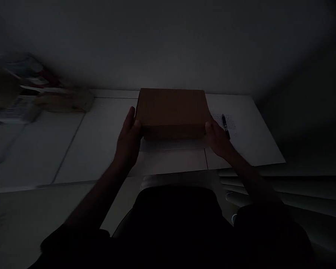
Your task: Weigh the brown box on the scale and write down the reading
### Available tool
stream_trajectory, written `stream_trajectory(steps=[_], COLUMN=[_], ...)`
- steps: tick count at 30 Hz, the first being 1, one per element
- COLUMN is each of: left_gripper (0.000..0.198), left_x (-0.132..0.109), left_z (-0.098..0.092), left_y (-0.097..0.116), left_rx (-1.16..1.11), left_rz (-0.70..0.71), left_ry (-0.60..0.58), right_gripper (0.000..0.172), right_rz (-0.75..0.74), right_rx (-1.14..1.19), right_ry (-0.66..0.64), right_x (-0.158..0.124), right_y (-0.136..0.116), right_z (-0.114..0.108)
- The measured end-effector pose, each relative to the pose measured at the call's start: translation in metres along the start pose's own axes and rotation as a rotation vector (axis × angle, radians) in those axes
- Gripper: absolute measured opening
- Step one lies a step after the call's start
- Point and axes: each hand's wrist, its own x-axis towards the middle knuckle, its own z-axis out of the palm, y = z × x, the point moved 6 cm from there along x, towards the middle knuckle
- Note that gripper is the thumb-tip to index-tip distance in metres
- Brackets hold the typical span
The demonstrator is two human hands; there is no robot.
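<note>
A brown cardboard box (172, 108), its flaps closed, is held level between my two hands over the table. My left hand (129, 140) grips its left side, with the thumb at the near left corner. On the opposite side, my right hand (217, 138) clasps the near right corner, thumb on the front edge. The fingers under and behind the box are hidden. Just right of the box, a dark pen (224, 123) lies on a sheet with printed or written marks (233, 123). The scene is very dim.
The white table (100, 138) has seams across it and stands against a plain wall (168, 45). At the far left are blurred items, among them a crumpled brown bag or wrapping (63, 101) and a white box (19, 108). Dark folds, perhaps fabric, lie at the lower right.
</note>
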Motion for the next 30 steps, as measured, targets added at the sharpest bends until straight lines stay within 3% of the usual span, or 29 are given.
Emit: stream_trajectory(steps=[2, 4, 9, 12, 14, 16, 20, 23, 27, 30], left_gripper=[0.068, 0.071, 0.053, 0.042, 0.031, 0.022, 0.035, 0.051, 0.062, 0.07], left_x=[0.001, 0.001, -0.005, -0.014, -0.023, -0.032, -0.065, -0.089, -0.111, -0.118], left_z=[-0.004, -0.009, -0.02, -0.016, -0.011, 0.003, 0.057, 0.09, 0.11, 0.114], left_y=[-0.002, 0.004, 0.049, 0.079, 0.095, 0.108, 0.113, 0.099, 0.056, 0.02], left_rx=[-0.026, -0.052, -0.074, -0.089, -0.118, -0.078, 0.224, 0.093, -0.016, -0.004], left_rz=[0.0, 0.082, 0.449, 0.638, 0.728, 0.769, 0.752, 0.593, 0.389, 0.3], left_ry=[0.009, 0.008, 0.114, 0.14, 0.087, -0.111, -0.809, -1.208, -1.492, -1.557], right_gripper=[0.081, 0.081, 0.051, 0.041, 0.037, 0.034, 0.035, 0.04, 0.045, 0.05], right_rz=[0.023, -0.01, -0.306, -0.389, -0.415, -0.467, -0.589, -0.56, -0.523, -0.487], right_rx=[0.006, -0.006, 0.028, 0.111, 0.13, 0.17, 0.264, 0.318, 0.571, 0.62], right_ry=[0.003, 0.084, 0.359, 0.346, 0.281, 0.199, -0.022, -0.267, -0.618, -0.866], right_x=[0.001, 0.003, 0.001, -0.002, -0.004, -0.005, -0.004, -0.001, -0.005, -0.012], right_y=[0.005, 0.003, -0.035, -0.059, -0.071, -0.081, -0.096, -0.101, -0.102, -0.094], right_z=[-0.004, -0.015, -0.045, -0.047, -0.043, -0.038, -0.021, 0.002, 0.037, 0.065])
